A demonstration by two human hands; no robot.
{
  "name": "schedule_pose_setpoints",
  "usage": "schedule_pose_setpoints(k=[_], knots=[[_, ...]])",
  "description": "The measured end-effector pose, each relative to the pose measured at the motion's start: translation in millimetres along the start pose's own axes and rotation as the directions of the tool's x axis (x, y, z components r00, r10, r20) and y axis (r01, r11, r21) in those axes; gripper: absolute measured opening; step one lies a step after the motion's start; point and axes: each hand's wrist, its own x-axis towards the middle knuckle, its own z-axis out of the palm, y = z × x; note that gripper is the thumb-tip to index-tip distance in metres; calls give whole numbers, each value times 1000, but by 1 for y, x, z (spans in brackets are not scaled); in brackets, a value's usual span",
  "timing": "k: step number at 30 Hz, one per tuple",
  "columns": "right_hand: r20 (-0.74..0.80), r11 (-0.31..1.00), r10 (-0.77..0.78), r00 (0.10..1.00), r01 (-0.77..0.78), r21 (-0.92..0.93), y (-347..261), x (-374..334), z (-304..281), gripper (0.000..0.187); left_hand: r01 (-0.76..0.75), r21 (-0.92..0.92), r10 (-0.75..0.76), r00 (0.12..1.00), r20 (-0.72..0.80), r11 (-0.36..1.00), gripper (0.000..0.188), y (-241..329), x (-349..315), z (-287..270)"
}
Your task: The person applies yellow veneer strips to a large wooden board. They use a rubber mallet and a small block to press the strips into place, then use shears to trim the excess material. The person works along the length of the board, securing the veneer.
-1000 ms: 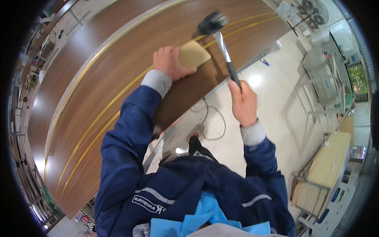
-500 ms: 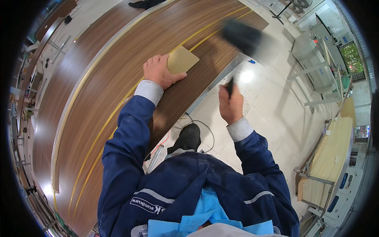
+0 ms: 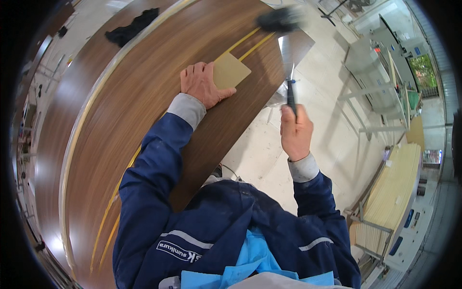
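One broad wood-grain panel [image 3: 108,144] bears the work. The right hand [image 3: 296,135] grips a mallet [image 3: 287,60], head blurred; the left hand [image 3: 198,84], thumb spread, holds a tan block [image 3: 232,72] on the panel by the yellow strips [image 3: 256,47]. Clean blows probably need it flat, thumb clear. Stacked boards [image 3: 392,183] stand well rightward; dark cloth [image 3: 132,29] lies apart, out of the way.

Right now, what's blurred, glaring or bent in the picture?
Head view: motion smears the mallet head; the pale block looks fairly sharp. Head view: glare whitens the brown panel at lower left. Head view: the fisheye seems to bow the long pale strip, and the corners go black.
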Motion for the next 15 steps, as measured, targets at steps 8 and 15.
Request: schedule_pose_setpoints(k=[8, 15], knots=[[103, 960, 117, 988, -86, -267, 36, 86, -16, 30, -35, -21, 36, 995, 88, 999, 96, 42, 96, 30], [40, 992, 36, 999, -31, -125, 81, 149, -30, 23, -24, -17, 25, 998, 49, 1000, 93, 75, 164, 64]])
